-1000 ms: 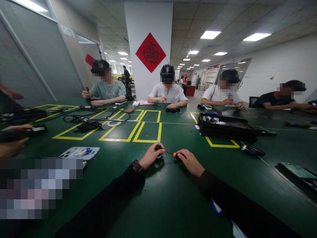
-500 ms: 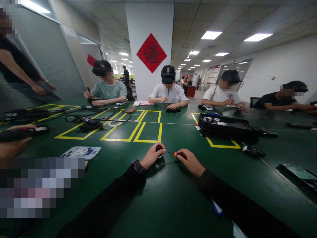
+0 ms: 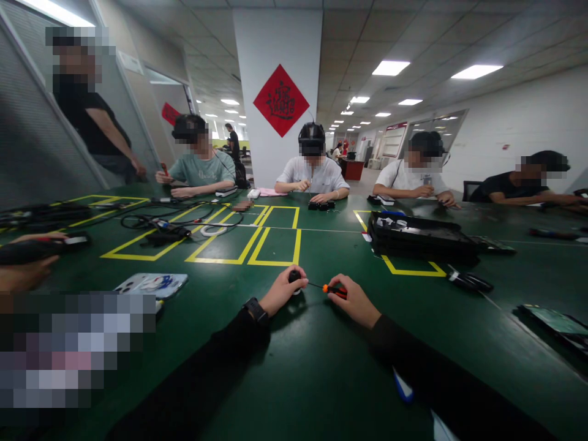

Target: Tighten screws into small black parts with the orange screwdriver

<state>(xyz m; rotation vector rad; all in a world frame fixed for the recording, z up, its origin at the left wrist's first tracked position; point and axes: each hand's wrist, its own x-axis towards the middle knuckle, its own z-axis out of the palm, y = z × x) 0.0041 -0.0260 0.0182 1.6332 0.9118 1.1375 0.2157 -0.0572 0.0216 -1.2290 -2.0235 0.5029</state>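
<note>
My left hand (image 3: 283,290) is closed round a small black round part (image 3: 294,276) with a pale underside, low over the green table (image 3: 312,392). In my right hand (image 3: 354,301) is an orange and black screwdriver (image 3: 337,291), gripped by its handle. Its thin shaft points left, and the tip reaches the fingers of my left hand beside the black part. Whether the tip touches the part cannot be made out.
A black tray (image 3: 418,236) with small parts stands at the right. Cables (image 3: 168,228) and a phone (image 3: 154,283) lie left. A black tool (image 3: 471,281) and a circuit board (image 3: 558,324) are on the right. People sit across the table.
The fingers of my right hand have shifted on the screwdriver, and more of its handle shows. My left hand has barely moved. A standing person at the left has moved rightward.
</note>
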